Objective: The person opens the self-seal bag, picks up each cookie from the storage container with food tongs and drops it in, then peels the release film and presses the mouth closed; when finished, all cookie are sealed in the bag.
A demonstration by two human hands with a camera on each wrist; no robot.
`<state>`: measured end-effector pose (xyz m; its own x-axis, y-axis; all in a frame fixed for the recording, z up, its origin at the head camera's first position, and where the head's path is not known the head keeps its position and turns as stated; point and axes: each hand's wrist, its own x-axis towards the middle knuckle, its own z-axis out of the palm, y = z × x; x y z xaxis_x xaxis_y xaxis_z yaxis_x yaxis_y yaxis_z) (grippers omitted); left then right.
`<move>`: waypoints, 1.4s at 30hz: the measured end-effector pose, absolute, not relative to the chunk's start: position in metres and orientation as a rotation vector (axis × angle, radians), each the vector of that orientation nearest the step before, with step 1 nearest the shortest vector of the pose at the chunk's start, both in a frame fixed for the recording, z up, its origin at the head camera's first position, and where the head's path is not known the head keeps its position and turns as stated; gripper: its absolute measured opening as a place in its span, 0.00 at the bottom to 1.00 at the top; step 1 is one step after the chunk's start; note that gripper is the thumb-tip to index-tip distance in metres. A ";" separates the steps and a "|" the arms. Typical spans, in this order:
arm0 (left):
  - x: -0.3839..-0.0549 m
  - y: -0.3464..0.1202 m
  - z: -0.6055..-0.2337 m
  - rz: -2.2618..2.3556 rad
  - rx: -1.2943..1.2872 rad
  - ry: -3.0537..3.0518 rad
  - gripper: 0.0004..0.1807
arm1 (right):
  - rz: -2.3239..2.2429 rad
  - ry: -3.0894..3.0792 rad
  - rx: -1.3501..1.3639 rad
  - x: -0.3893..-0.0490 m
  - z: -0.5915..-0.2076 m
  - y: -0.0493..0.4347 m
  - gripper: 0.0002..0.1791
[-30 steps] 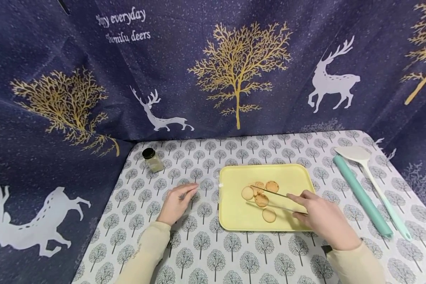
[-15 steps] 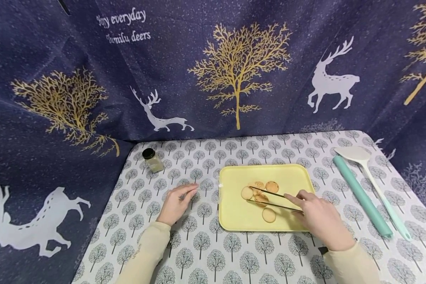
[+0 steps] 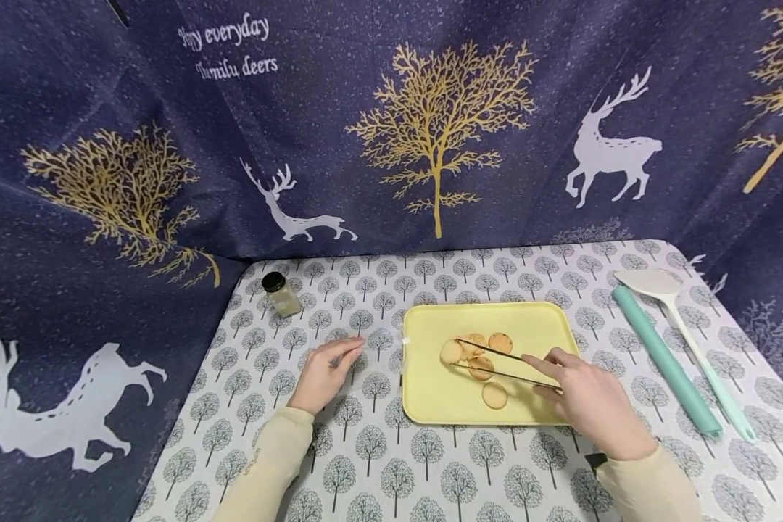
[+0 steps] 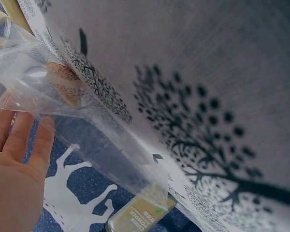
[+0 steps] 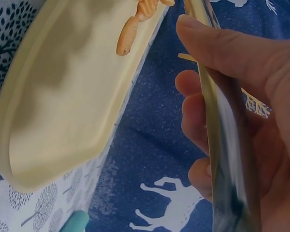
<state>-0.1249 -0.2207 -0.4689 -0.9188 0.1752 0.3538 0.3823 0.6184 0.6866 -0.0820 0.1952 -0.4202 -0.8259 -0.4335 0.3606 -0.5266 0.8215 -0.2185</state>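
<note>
My right hand (image 3: 590, 395) grips a pair of metal tongs (image 5: 227, 125), thumb on one side and fingers on the other. The tongs' tips stand at either side of a pale round cookie (image 3: 451, 351) at the left of the group on the yellow tray (image 3: 424, 399). Other cookies lie close by, including a browner cookie (image 3: 500, 343) and a plain cookie (image 3: 494, 396). Left of the tray, my left hand (image 3: 322, 373) holds a clear plastic bag (image 4: 101, 140) by its edge. A speckled brown piece (image 4: 65, 82) shows through the bag; I cannot tell whether it is inside.
A cumin powder jar (image 3: 282, 296) with a black lid stands at the back left. To the right of the tray lie a teal roll (image 3: 667, 362) and a pale spatula (image 3: 694, 341). Tree-patterned cloth covers the table, with a dark blue curtain behind.
The tongs' tips have spread and then drawn in around the left cookie, which has shifted slightly left. My left hand has stayed in place.
</note>
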 end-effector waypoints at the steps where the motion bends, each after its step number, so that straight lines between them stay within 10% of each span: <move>1: -0.125 -0.221 -0.469 -1.188 -0.457 -2.589 0.14 | 0.451 -2.705 0.734 -0.082 -0.420 0.195 0.28; 42: -0.125 -0.222 -0.468 -1.210 -0.518 -2.571 0.12 | 0.515 -2.724 0.929 -0.122 -0.438 0.074 0.26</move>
<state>-0.1247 -0.2217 -0.4676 -0.9048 0.2092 0.3709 0.4192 0.5911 0.6892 -0.1220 0.0736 -0.4382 -0.7768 -0.5469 0.3124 -0.6232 0.7391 -0.2557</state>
